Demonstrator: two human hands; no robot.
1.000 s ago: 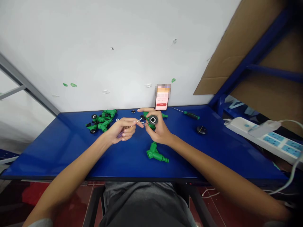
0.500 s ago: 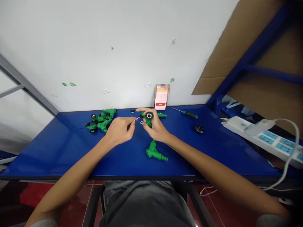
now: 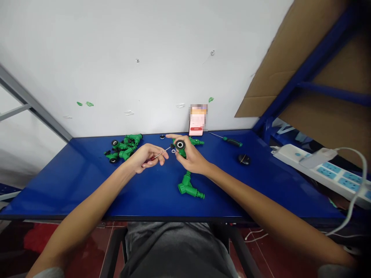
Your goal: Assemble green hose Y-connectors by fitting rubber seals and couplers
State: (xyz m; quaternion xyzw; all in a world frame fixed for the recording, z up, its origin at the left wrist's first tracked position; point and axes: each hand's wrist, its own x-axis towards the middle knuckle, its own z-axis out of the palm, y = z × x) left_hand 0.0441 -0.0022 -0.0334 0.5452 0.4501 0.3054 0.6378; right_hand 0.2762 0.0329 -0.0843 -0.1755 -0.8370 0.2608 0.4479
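My left hand [image 3: 145, 156] is closed around a thin screwdriver [image 3: 152, 158] with a red handle, its palm turned partly up. The metal shaft points up and right, its tip close to a small black part [image 3: 172, 146] beside the fitting. My right hand [image 3: 194, 160] grips a green plastic hose fitting [image 3: 181, 153] whose black-ringed round end faces me; its index finger stretches out leftward. A white ring [image 3: 173, 151] shows just left of that fitting. Below my right hand lies a green Y-shaped fitting [image 3: 189, 188]. Another green fitting [image 3: 197, 141] sits behind the hand, partly hidden.
Several green fittings [image 3: 126, 153] are piled at the left. A small black cap [image 3: 162, 136] lies near the wall. A lit phone [image 3: 197, 123] leans on it. To the right are a green-handled screwdriver [image 3: 233, 142], a round black object [image 3: 244, 158] and a white power strip [image 3: 307, 159].
My left hand has rolled over and its fingers have loosened, so the red handle now shows. The fitting in my right hand has shifted slightly left and down.
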